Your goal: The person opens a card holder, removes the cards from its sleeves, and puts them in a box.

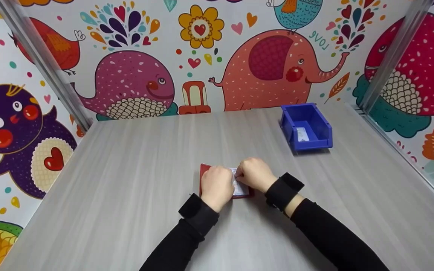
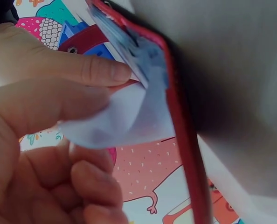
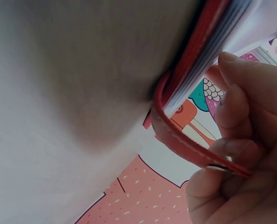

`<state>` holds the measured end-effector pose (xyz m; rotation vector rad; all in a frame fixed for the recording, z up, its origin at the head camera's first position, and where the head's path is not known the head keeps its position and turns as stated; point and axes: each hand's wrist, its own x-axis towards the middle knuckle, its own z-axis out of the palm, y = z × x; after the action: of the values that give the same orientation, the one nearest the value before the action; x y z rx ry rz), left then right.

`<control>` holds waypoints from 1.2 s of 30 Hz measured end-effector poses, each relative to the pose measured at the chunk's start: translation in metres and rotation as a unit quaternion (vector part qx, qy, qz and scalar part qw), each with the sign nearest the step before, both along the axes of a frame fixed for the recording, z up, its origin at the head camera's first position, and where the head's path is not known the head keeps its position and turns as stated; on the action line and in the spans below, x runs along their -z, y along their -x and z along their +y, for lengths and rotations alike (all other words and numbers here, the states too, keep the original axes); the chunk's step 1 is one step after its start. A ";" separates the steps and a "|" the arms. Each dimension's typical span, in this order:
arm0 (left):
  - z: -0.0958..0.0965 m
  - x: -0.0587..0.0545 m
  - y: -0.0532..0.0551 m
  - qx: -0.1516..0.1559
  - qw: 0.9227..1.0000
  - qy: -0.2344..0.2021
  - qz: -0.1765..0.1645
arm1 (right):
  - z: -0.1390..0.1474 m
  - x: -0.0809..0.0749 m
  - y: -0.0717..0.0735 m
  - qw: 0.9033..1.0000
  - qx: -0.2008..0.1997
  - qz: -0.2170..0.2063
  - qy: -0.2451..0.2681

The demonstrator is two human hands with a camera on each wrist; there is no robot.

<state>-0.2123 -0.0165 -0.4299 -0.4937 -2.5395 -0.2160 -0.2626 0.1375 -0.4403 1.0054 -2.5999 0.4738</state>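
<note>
A red card holder lies opened on the table, with translucent plastic sleeves inside. My left hand is over its left side. In the left wrist view, that thumb and curled fingers pinch a lifted, bent sleeve. My right hand is at the holder's right side. Its thumb and forefinger pinch the edge of the stacked sleeves, as the right wrist view shows. A red strap with a metal snap curves out from the cover against the right fingers. The hands partly hide the holder.
A blue plastic bin with a white label inside stands at the back right of the table. Printed wall panels border the back and sides, with metal posts at the corners.
</note>
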 end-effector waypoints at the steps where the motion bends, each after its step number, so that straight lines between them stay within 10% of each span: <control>1: 0.000 0.000 0.000 -0.001 1.000 -0.001 0.001 | 0.000 0.000 0.000 1.000 0.001 0.001 0.001; 22: -0.018 -0.007 0.000 -0.032 0.998 -0.047 -0.040 | 0.000 -0.003 -0.001 0.998 0.041 -0.038 -0.004; 36: -0.038 -0.014 0.003 -0.085 0.984 -0.075 -0.134 | -0.001 -0.004 -0.001 0.998 0.044 -0.045 -0.014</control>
<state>-0.2154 -0.0546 -0.4158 -0.1980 -2.7819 -0.4317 -0.2616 0.1365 -0.4364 0.8937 -2.7250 0.4709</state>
